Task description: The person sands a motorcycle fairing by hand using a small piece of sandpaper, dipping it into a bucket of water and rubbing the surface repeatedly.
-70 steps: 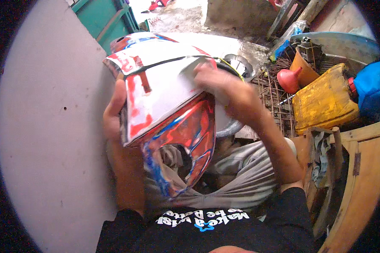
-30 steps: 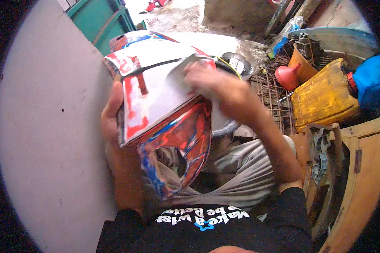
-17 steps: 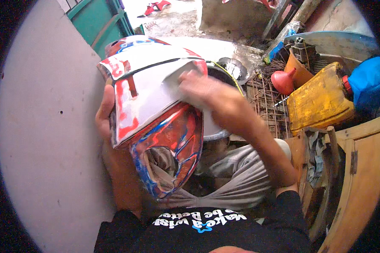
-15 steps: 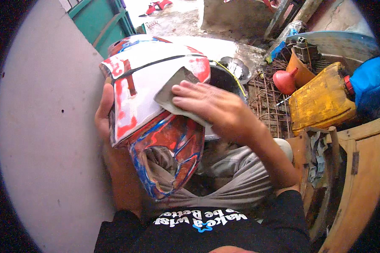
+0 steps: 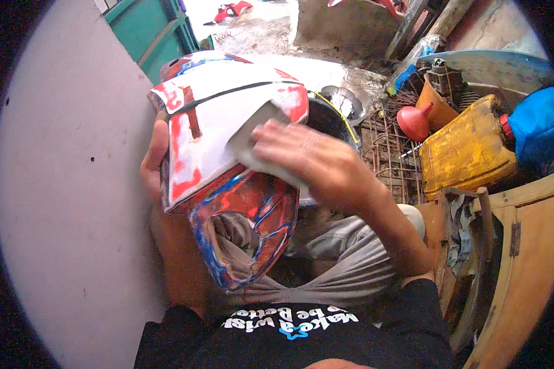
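Note:
A motocross-style helmet (image 5: 221, 132) rests tilted over my lap, its white shell marked with worn red patches and its chin bar (image 5: 277, 203) scuffed red and blue. My left hand (image 5: 156, 154) grips the shell's left edge, thumb side showing and most fingers hidden behind it. On the right part of the white surface lies a grey sheet that looks like sandpaper (image 5: 245, 142). My right hand (image 5: 317, 160) presses this sheet against the shell with its fingers stretched over it; the fingers are slightly blurred.
A plain wall (image 5: 74, 184) runs close along the left, with a green door (image 5: 154, 37) beyond. At the right are a yellow jerrycan (image 5: 471, 147), a red funnel (image 5: 414, 119), a rusty wire grid (image 5: 391, 154) and a wooden cabinet panel (image 5: 532, 246).
My right hand has shifted very slightly on the helmet, the grey sheet moving with it. My left hand keeps its hold, and the helmet stays almost in place.

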`<state>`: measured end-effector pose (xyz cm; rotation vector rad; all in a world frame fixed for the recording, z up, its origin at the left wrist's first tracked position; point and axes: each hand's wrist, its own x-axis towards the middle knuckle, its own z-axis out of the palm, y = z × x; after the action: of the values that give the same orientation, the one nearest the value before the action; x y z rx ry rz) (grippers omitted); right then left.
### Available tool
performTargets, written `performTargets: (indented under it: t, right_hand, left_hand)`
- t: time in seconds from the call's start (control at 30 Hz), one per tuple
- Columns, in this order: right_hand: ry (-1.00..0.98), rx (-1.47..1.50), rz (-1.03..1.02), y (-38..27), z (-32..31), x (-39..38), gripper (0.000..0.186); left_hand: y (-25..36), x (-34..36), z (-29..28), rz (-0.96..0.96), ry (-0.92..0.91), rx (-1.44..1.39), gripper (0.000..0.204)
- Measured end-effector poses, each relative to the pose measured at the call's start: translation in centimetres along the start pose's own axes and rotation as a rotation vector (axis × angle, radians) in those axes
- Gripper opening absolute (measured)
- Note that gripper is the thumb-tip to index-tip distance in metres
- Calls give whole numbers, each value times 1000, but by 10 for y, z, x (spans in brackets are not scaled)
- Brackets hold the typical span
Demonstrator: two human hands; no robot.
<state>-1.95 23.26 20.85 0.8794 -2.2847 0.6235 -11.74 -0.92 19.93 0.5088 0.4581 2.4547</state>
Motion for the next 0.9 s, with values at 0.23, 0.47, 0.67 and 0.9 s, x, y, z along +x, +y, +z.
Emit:
performTargets:
  t: [0.23,0.47,0.67,0.9]
  right_hand:
    - [74,-47,49,23,4,-8,36]
    - [68,-25,215,37,-4,-13,34]
    - [37,7,380,42,-12,-14,35]
    - [15,52,177,26,-3,-7,36]
  left_hand:
    - [8,-5,-13,-131,-24,-181,60]
    - [3,-1,-9,-50,-27,-79,57]
    - [0,1,-1,-69,-56,-108,57]
    - [4,-4,-1,-22,121,63,59]
